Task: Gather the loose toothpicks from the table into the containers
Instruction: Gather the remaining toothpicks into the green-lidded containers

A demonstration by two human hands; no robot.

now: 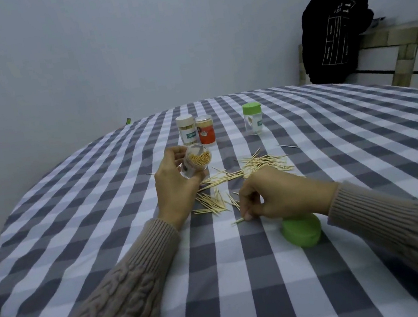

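Wooden toothpicks (256, 168) lie scattered mid-desk (252, 289): light, stiff, thin, likely best pinched mid-shaft in small bundles. Right hand (278, 196) pinches a few near the cloth; left hand (175, 180) grips an open, part-filled container (195, 160).

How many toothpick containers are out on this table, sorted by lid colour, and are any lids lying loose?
Green-lidded jar, standing: 1
White-lidded jar, standing: 1
Clear-lidded jar with red label, standing: 1
Open jar, no lid, held in the left hand: 1
Loose green lid near the right hand: 1
Total: 4 containers, 1 loose lid
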